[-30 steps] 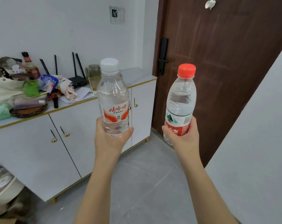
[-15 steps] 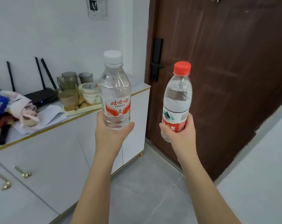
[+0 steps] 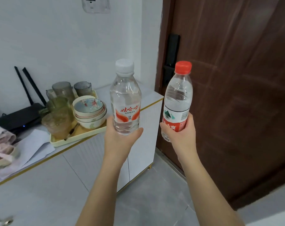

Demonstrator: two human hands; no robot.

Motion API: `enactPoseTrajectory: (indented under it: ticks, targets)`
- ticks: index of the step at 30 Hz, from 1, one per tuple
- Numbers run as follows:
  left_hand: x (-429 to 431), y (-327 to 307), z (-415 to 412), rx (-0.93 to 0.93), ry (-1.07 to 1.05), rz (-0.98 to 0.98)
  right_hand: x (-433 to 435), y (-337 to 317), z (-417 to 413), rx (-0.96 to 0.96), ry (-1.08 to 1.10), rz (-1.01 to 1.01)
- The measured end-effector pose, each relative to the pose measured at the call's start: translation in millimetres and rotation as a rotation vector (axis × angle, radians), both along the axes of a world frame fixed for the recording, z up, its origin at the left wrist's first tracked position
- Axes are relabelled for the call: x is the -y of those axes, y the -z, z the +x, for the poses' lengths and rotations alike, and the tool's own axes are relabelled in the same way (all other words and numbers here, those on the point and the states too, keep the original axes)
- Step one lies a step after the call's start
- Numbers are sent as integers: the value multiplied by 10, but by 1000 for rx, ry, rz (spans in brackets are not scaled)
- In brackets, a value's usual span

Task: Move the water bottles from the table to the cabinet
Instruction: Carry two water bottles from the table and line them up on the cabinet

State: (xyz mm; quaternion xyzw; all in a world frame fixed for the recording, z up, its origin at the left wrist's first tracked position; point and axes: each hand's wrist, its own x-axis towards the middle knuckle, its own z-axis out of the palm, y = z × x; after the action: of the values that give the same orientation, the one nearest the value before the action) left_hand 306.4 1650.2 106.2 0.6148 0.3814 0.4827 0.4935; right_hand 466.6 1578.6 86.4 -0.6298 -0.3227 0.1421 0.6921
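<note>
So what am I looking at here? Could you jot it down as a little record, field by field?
left hand: grips white-capped bottle, upright
right hand: grips red-capped bottle, slightly tilted
cabinet: white, ahead and to the left; neither bottle set on it yet
on cabinet top: tray with stacked bowls and glasses; black router
background: brown door

The left bottle (image 3: 125,103) and right bottle (image 3: 178,98) are held side by side. Behind them, a cabinet (image 3: 48,185) bearing a tray (image 3: 79,138) stands left, a door (image 3: 236,95) right.
</note>
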Motion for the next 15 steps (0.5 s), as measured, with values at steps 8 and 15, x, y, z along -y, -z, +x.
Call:
enactPoseTrajectory:
  ticks: [8,15]
  targets:
    - [-719,192,668,-25,-72,-3,-895,164,612,3,-94,2]
    - [-1419,301,1439,-41,-191,-30,-1752,195,1419,-8,-220,-27]
